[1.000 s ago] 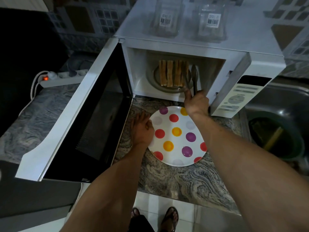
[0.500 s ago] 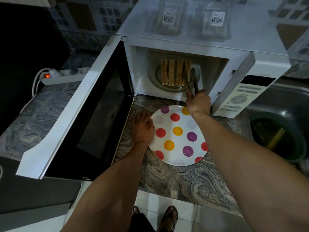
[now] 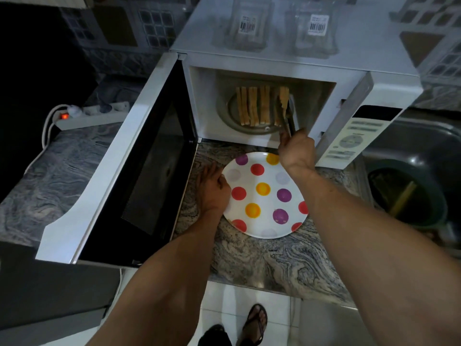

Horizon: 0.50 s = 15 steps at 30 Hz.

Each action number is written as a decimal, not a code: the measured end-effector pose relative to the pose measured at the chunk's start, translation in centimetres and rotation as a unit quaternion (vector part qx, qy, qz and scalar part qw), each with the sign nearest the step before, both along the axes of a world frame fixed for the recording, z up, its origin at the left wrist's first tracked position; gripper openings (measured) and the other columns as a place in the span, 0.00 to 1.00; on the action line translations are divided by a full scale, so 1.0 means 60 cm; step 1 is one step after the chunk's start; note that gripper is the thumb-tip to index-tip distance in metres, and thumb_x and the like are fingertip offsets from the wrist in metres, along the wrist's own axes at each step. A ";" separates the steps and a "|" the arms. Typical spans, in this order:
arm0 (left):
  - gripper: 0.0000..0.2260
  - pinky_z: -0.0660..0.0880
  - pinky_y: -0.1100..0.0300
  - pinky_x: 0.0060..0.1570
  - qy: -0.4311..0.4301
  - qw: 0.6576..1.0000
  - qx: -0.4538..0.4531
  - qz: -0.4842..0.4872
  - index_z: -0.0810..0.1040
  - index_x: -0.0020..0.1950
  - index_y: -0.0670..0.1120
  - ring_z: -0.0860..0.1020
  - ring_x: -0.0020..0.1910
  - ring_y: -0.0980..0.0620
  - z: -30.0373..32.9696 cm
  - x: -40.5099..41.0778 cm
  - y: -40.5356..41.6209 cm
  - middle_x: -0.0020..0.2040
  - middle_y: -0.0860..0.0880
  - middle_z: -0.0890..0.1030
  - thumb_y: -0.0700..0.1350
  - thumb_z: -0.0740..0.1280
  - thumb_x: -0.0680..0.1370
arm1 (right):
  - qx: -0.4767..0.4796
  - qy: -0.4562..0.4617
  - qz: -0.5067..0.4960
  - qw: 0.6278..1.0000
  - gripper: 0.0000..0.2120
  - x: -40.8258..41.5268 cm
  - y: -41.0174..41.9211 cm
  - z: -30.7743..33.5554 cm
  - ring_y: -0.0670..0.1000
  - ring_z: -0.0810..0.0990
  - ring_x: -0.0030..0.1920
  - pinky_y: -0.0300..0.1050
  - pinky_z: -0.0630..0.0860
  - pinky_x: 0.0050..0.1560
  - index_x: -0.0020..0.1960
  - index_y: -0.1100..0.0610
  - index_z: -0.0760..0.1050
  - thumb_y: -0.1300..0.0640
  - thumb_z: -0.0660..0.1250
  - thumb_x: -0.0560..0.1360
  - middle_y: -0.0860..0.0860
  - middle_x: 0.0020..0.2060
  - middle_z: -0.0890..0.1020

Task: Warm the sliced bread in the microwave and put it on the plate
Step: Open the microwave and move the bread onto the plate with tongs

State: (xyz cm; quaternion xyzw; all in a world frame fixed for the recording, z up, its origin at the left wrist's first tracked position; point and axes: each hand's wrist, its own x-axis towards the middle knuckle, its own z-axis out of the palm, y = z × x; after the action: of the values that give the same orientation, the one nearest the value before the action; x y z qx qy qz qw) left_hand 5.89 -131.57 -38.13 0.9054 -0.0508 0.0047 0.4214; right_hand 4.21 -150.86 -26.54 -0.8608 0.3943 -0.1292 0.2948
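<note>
Bread slices (image 3: 253, 106) stand on edge inside the open microwave (image 3: 299, 58), the rightmost clamped by tongs (image 3: 287, 118) gripped in the right hand (image 3: 296, 151). At six o'clock, the left hand (image 3: 212, 188) rests fingers-flat at the spotted plate (image 3: 264, 196) rim on the bench (image 3: 274, 260); its fingertips are hard to make out.

right hand (image 3: 296, 152) grips tongs (image 3: 287, 121) on bread (image 3: 283, 96); left hand (image 3: 213, 189) touches plate (image 3: 268, 233)
</note>
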 end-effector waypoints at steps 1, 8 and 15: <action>0.20 0.62 0.47 0.73 0.006 1.000 -0.007 0.003 0.78 0.67 0.44 0.66 0.74 0.44 0.000 0.000 0.001 0.72 0.45 0.73 0.43 0.57 0.77 | -0.001 -0.008 0.001 1.000 0.21 -0.007 0.002 0.001 0.65 0.80 0.55 0.55 0.77 0.50 0.61 0.63 0.71 0.45 0.59 0.82 0.63 0.55 0.81; 0.18 0.60 0.49 0.74 -0.004 1.000 0.000 0.000 0.79 0.66 0.43 0.66 0.73 0.42 0.004 -0.002 0.002 0.71 0.43 0.73 0.39 0.60 0.78 | -0.051 -0.032 0.019 0.998 0.21 -0.093 0.039 0.004 0.68 0.80 0.49 0.50 0.71 0.40 0.57 0.65 0.71 0.46 0.59 0.82 0.67 0.49 0.81; 0.23 0.60 0.50 0.73 -0.026 1.000 0.015 -0.007 0.81 0.62 0.41 0.69 0.71 0.40 0.001 -0.003 0.008 0.67 0.41 0.77 0.44 0.55 0.73 | -0.066 -0.014 0.010 0.998 0.21 -0.228 0.082 -0.021 0.67 0.80 0.47 0.52 0.74 0.41 0.57 0.66 0.72 0.46 0.61 0.81 0.66 0.46 0.82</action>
State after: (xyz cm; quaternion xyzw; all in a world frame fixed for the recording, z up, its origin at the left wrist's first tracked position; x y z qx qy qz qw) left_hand 5.69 -131.11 -38.04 0.9110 -0.0678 0.0245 0.4061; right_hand -9.47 -145.93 -27.80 -0.8805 0.3717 -0.1639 0.2443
